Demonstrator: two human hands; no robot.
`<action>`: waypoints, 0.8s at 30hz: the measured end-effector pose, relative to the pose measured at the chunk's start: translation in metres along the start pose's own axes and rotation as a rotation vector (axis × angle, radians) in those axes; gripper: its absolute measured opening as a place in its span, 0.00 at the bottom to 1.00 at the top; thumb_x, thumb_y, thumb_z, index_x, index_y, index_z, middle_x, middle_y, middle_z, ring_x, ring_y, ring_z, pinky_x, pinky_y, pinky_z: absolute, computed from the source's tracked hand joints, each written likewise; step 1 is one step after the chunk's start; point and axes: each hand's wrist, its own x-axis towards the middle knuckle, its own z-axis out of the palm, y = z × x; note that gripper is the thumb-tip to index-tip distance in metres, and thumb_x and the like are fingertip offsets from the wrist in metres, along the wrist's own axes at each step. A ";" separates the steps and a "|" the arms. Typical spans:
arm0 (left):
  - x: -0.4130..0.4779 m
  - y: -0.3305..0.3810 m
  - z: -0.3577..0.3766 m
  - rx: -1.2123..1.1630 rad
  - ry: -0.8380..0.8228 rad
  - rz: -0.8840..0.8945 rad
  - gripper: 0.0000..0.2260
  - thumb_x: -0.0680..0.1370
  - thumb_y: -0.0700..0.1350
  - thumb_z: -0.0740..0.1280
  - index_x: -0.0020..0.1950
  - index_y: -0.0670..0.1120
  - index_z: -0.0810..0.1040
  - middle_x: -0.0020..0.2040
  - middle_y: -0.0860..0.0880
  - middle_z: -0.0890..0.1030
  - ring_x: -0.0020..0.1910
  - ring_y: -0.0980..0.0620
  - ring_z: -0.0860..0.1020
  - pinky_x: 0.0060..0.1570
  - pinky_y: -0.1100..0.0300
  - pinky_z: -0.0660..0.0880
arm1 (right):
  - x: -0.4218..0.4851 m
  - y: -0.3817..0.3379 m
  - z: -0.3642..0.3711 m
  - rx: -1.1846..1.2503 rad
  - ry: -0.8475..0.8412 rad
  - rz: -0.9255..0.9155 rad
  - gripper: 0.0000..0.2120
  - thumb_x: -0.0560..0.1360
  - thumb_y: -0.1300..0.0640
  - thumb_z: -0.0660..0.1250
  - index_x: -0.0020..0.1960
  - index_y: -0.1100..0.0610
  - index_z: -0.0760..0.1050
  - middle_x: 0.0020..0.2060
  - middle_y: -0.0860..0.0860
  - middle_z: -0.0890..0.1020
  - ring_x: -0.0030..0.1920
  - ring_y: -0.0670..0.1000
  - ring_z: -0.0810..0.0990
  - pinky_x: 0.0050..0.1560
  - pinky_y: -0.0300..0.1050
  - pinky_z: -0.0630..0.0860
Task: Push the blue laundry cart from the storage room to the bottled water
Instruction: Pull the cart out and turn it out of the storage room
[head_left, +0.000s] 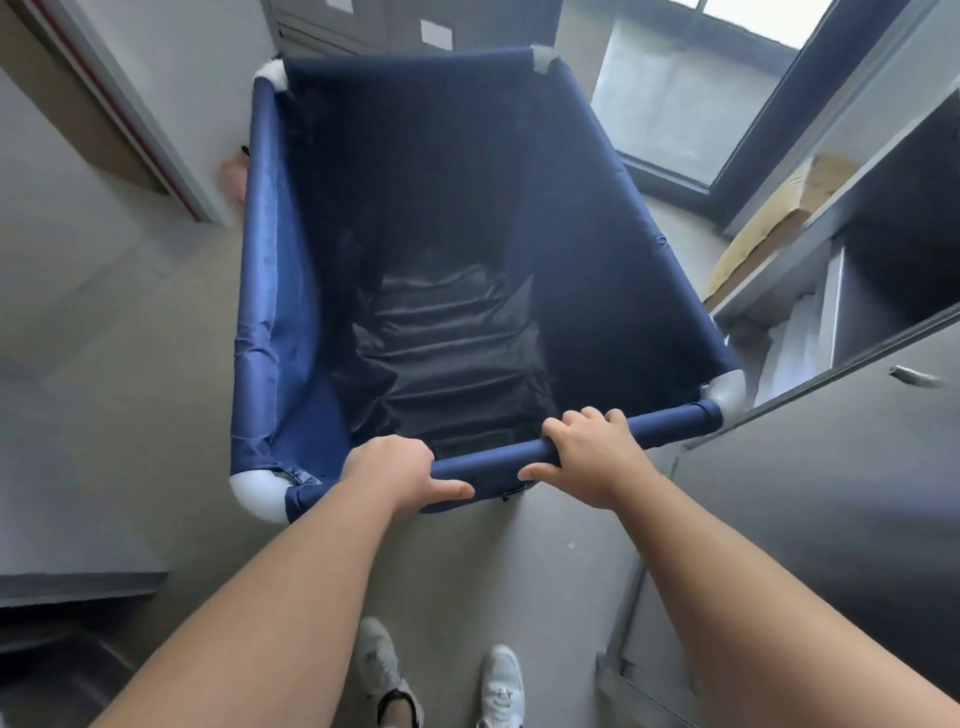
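The blue laundry cart (270, 291) fills the middle of the view, a deep navy fabric bin on a frame with white corner joints, and nothing lies inside it. My left hand (395, 475) grips the near top rail left of its middle. My right hand (589, 457) grips the same rail further right, fingers curled over the top. No bottled water is in view.
A grey metal cabinet (831, 467) with open shelves and a cardboard box (779, 223) stands close on the right, nearly touching the cart's near right corner. A window (691, 98) lies ahead right, a door frame (130, 114) at left. Concrete floor (130, 364) spreads left.
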 end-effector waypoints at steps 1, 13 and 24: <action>-0.001 -0.003 0.001 -0.015 0.008 -0.015 0.29 0.67 0.79 0.59 0.38 0.53 0.76 0.39 0.55 0.78 0.38 0.54 0.74 0.32 0.57 0.65 | 0.004 -0.001 -0.002 -0.009 0.005 -0.013 0.28 0.70 0.23 0.50 0.48 0.47 0.66 0.47 0.47 0.76 0.49 0.53 0.72 0.48 0.52 0.60; -0.001 -0.016 0.005 -0.226 0.021 -0.138 0.30 0.68 0.78 0.58 0.38 0.52 0.75 0.39 0.52 0.79 0.39 0.52 0.75 0.33 0.56 0.66 | 0.062 -0.002 -0.033 -0.125 0.034 -0.197 0.33 0.69 0.23 0.49 0.53 0.50 0.72 0.45 0.47 0.74 0.50 0.54 0.73 0.54 0.53 0.65; 0.018 -0.037 -0.007 -0.282 0.070 -0.169 0.30 0.69 0.79 0.57 0.38 0.51 0.75 0.39 0.52 0.79 0.40 0.51 0.76 0.34 0.55 0.67 | 0.110 -0.010 -0.056 -0.165 0.022 -0.275 0.31 0.71 0.25 0.53 0.55 0.51 0.72 0.49 0.50 0.77 0.52 0.56 0.72 0.56 0.54 0.65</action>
